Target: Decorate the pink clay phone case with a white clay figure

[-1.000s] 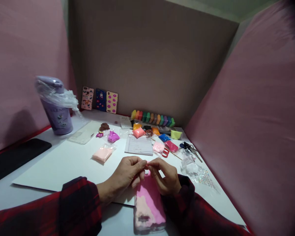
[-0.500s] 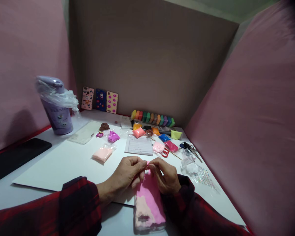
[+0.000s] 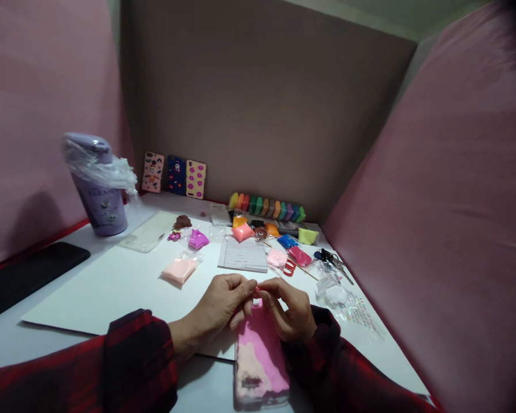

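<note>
Above the far end of a phone case, my left hand [image 3: 229, 298] and my right hand [image 3: 289, 308] meet at their fingertips. Between them they pinch a small piece of pink clay [image 3: 257, 289], mostly hidden by the fingers. The phone case [image 3: 262, 361] lies at the near edge, covered with bright pink and pale peach clay, its clear rim showing at the bottom. A lined notepad [image 3: 242, 255] is just beyond my hands. A packet of peach clay [image 3: 181, 268] rests on the white board [image 3: 124, 287] to the left.
Clay packets [image 3: 300, 256], red-handled scissors [image 3: 289, 267], keys [image 3: 333, 261] and a gem sheet [image 3: 361, 312] lie to the right. A purple tumbler [image 3: 101, 195] and black phone [image 3: 34, 275] are left. Three decorated cases [image 3: 176, 175] lean on the back wall.
The fingers of my right hand have shifted slightly around the small pink piece, and less of it shows above the fingertips. The case and the other items have not moved.
</note>
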Tool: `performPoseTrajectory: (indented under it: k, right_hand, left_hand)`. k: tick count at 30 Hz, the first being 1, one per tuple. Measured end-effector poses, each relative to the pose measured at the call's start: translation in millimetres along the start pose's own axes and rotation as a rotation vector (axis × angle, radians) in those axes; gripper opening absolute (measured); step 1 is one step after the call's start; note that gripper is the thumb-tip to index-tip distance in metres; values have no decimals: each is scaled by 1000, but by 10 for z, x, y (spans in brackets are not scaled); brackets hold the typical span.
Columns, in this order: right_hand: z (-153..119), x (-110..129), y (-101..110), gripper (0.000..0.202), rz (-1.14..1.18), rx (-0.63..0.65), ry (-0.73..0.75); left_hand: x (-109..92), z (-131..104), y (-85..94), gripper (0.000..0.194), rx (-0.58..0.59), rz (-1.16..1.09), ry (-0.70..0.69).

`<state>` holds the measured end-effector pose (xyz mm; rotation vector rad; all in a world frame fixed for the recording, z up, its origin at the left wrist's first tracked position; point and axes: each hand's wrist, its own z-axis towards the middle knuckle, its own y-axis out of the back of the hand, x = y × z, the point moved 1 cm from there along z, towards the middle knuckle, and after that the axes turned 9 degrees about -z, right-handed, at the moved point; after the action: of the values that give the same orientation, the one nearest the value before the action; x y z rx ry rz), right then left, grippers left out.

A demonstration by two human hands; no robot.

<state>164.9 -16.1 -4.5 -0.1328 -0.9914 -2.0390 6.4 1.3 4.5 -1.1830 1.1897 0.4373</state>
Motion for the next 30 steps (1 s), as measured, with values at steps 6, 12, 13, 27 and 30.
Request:
performPoseTrajectory:
  k: [6, 12, 13, 27, 30]
  right_hand:
    - [-10, -16, -32, 13, 17, -25, -28]
    - [-15, -38, -49, 13, 33, -36, -33]
    - [-13, -39, -46, 14, 35, -33, -28]
    - [-26, -34, -44, 11, 30, -50, -45]
    - [-28, -43, -51, 11, 38, -51, -45]
  left_hand:
    - [-16, 6, 17, 38, 33, -2, 15]
    - [17, 24, 46, 35, 12, 4, 8]
    - [16, 21, 41, 36, 15, 4, 4]
    - [-9, 14, 14, 38, 11, -7, 7]
    - [-7, 14, 26, 36, 34, -4, 13]
